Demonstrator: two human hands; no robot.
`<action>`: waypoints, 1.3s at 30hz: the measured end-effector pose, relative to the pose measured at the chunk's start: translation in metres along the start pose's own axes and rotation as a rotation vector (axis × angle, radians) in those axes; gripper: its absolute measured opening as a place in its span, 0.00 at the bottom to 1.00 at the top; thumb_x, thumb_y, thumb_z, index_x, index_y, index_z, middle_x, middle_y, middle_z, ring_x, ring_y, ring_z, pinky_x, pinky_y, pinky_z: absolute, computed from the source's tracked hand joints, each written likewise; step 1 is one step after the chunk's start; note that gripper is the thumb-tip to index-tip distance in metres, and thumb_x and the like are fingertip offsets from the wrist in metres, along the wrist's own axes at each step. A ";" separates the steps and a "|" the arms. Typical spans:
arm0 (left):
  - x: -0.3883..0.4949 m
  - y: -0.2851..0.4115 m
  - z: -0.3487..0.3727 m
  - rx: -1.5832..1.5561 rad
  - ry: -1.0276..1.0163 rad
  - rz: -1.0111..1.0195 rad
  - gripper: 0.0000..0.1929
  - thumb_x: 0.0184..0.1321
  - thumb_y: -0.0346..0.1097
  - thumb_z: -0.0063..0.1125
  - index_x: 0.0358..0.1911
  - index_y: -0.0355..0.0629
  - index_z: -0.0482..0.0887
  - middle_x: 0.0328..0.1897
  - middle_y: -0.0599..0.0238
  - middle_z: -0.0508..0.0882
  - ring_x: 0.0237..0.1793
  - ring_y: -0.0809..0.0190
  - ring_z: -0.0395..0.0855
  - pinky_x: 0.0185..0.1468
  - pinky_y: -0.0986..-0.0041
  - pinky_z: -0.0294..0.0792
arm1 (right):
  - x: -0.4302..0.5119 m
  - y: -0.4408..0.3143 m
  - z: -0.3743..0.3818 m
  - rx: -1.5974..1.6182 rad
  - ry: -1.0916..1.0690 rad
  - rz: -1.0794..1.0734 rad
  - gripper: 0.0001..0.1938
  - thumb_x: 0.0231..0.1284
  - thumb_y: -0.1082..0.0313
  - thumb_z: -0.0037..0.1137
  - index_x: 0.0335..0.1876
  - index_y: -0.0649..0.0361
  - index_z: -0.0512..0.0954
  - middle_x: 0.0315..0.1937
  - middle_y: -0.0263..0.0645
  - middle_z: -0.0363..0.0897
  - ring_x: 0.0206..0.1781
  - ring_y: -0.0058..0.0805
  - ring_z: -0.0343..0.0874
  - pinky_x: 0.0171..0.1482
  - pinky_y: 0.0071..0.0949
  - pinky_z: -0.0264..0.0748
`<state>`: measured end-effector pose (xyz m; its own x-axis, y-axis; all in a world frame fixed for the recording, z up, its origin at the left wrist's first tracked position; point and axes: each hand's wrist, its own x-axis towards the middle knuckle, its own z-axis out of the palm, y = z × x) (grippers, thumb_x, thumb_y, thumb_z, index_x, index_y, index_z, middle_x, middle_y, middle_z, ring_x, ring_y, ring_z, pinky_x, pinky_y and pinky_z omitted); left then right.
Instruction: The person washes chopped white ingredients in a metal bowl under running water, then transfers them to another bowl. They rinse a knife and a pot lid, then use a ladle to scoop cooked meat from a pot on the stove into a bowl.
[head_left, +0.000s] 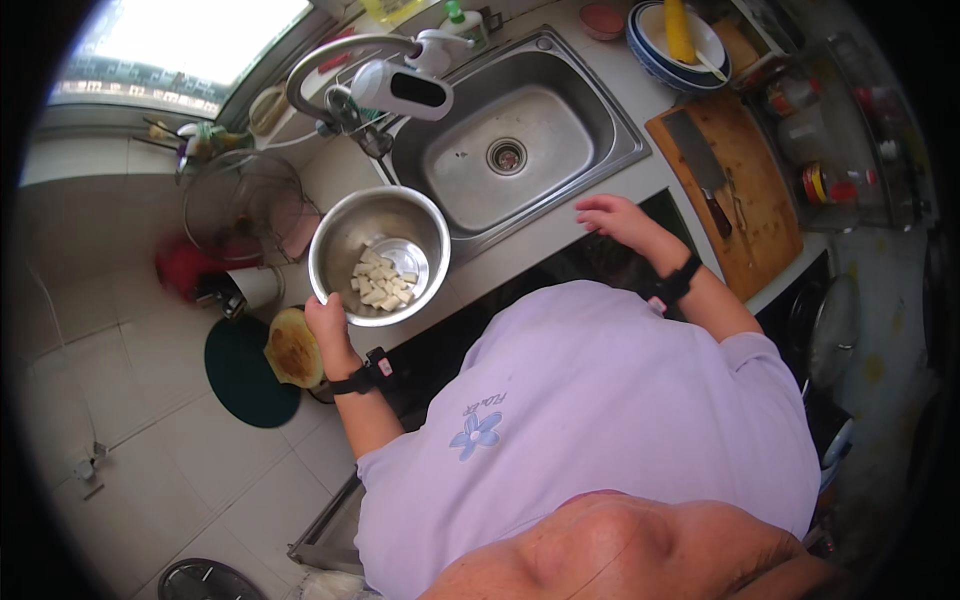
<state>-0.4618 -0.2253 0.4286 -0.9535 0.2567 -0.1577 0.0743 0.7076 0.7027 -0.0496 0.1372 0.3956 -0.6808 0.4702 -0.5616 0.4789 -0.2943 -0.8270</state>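
My left hand (328, 330) grips the near rim of a stainless steel bowl (324, 210) at the left of the sink. Pale, cut-up chunks of food (382, 281) lie together in the bottom of the bowl. My right hand (616, 219) is held in front of the sink's near right edge, its fingers apart and nothing in it. Between and beyond the hands is the stainless steel sink (480, 184), with its drain uncovered. A tap with a white body (401, 88) stands at the sink's left end.
On the right a cleaver (694, 146) rests on a wooden cutting board (757, 240). Stacked bowls (645, 56) hold a yellow object (679, 34) behind it. A wire basket (244, 202) stands left of the bowl, near a dark green round lid or board (247, 375). Bottles (825, 184) stand far right.
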 end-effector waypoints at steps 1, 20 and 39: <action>0.000 0.010 -0.003 0.084 0.003 -0.006 0.12 0.48 0.31 0.56 0.34 0.29 0.80 0.28 0.56 0.82 0.27 0.62 0.78 0.34 0.67 0.71 | 0.008 -0.005 0.010 -0.032 -0.098 -0.047 0.20 0.62 0.57 0.56 0.57 0.58 0.77 0.43 0.32 0.82 0.40 0.18 0.78 0.39 0.18 0.72; 0.023 0.098 0.129 -0.207 -0.624 0.095 0.19 0.59 0.31 0.55 0.54 0.32 0.76 0.36 0.64 0.83 0.31 0.69 0.79 0.34 0.80 0.69 | 0.102 -0.037 0.048 0.181 -0.017 0.260 0.10 0.56 0.69 0.52 0.40 0.65 0.78 0.27 0.38 0.78 0.22 0.27 0.78 0.22 0.28 0.75; 0.081 0.131 0.203 0.493 -0.261 0.883 0.37 0.48 0.29 0.62 0.65 0.32 0.62 0.74 0.38 0.56 0.75 0.33 0.46 0.75 0.52 0.48 | 0.213 0.011 -0.022 0.200 0.607 0.280 0.15 0.54 0.67 0.55 0.45 0.69 0.80 0.36 0.47 0.82 0.35 0.40 0.84 0.26 0.34 0.82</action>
<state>-0.4700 0.0217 0.3667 -0.4139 0.9060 0.0882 0.8812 0.3744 0.2886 -0.1770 0.2525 0.2677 -0.0886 0.7187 -0.6897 0.4407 -0.5927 -0.6742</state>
